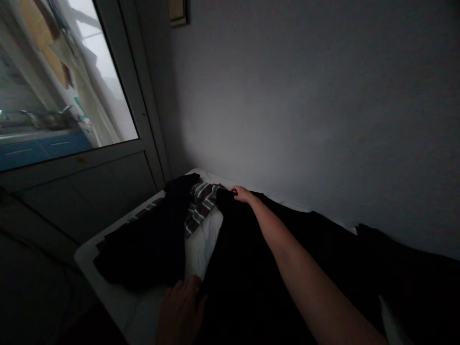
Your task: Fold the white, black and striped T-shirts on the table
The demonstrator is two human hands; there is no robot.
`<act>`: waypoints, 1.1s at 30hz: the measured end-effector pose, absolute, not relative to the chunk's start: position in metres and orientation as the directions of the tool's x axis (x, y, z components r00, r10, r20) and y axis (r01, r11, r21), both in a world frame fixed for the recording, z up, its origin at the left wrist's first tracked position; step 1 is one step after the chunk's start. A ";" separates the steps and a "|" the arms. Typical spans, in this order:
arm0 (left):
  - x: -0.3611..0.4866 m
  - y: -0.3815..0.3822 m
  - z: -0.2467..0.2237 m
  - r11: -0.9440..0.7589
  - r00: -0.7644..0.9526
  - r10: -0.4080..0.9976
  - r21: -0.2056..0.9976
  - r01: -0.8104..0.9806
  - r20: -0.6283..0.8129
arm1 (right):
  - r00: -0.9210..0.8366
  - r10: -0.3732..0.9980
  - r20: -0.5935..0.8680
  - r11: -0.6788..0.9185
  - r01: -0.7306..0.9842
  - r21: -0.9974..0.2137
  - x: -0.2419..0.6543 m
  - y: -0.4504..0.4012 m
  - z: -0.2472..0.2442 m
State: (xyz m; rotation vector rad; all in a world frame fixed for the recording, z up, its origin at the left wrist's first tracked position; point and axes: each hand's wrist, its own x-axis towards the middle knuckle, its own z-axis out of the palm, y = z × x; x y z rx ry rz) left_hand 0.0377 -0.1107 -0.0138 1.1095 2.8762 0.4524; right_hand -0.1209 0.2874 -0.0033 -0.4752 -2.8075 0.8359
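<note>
A large black garment point(244, 258) lies spread over the table, too dark to tell its kind. My right hand point(241, 193) reaches to its far left corner, with fingers closed on the cloth edge. Close to me, my left hand point(181, 306) is at the near left edge of the same garment, its thumb and fingers pinched around the cloth. To the left rests another dark piece of clothing point(151, 244). Partly under it is a striped cloth point(201, 201), brown and grey with white lines.
The white marbled table point(204, 239) stands against a grey wall point(287, 105). At left is a framed door point(122, 163) with a glass pane; blue cabinets point(46, 146) and a pale curtain point(93, 96) show through it. A small box point(178, 12) hangs on the wall.
</note>
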 end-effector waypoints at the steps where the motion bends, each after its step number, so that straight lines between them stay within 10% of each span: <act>1: 0.038 -0.110 -0.014 0.696 -0.745 0.662 0.303 0.651 0.080 | -0.932 0.357 0.070 0.775 0.253 -0.579 -0.122 0.288 -0.004; 8: 0.053 -0.114 0.002 0.529 -0.664 0.745 0.551 0.645 0.062 | -0.800 0.570 0.188 0.569 0.219 -0.793 -0.086 0.315 0.004; 14: 0.093 -0.103 0.020 0.292 -0.309 0.950 0.507 0.811 -0.051 | -0.653 0.730 0.201 0.399 0.169 -0.901 0.013 0.368 0.006; 25: 0.117 -0.073 0.016 0.265 -0.161 0.955 0.477 0.838 -0.248 | -0.662 0.749 0.036 0.344 0.341 -0.875 0.095 0.380 -0.022; 33: 0.078 -0.077 0.063 0.152 0.034 0.968 0.691 0.707 -0.248 | -0.728 0.684 -0.042 0.416 0.437 -0.798 0.091 0.389 -0.006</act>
